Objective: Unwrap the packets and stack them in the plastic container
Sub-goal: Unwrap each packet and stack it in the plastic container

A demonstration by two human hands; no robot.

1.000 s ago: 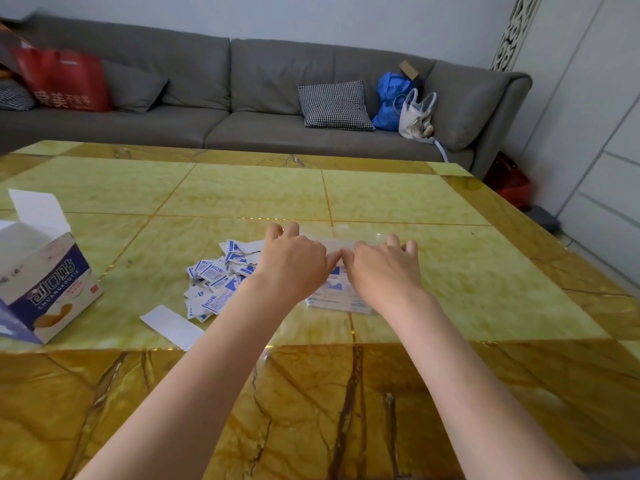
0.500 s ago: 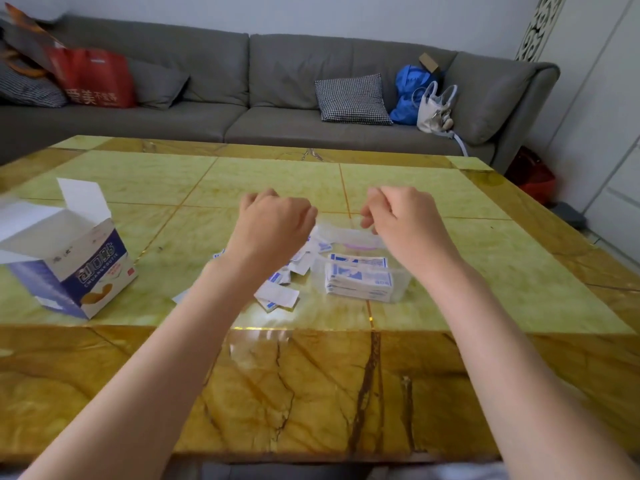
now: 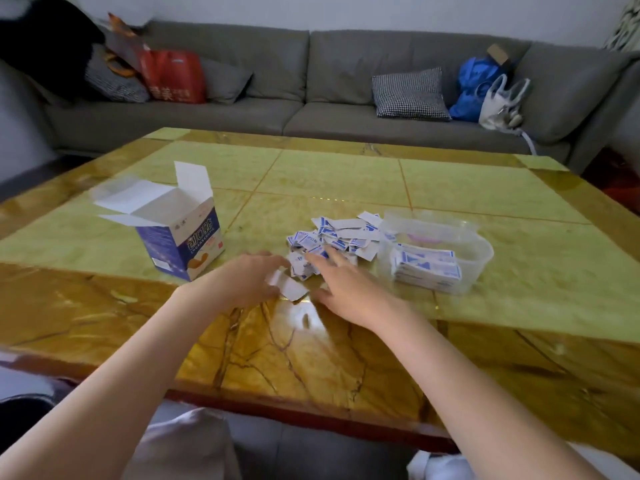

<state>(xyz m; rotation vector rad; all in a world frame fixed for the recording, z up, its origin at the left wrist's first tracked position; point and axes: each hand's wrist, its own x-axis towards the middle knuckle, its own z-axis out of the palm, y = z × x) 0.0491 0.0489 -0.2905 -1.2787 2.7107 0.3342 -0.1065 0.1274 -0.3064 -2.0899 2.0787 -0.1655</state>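
The loose packets (image 3: 332, 239) lie just beyond both hands, the right hand (image 3: 349, 289) nearer with fingers spread, empty. The left hand (image 3: 247, 282) touches a white slip (image 3: 289, 287); grip unclear. The plastic container (image 3: 478, 258) sits right of both.

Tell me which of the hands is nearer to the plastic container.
Right. The right hand lies just left of the plastic container; the left hand is farther left, beyond it.

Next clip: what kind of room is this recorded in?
Most likely a home living room: a long grey sofa with cushions and bags on it, behind a low glossy stone-patterned table.
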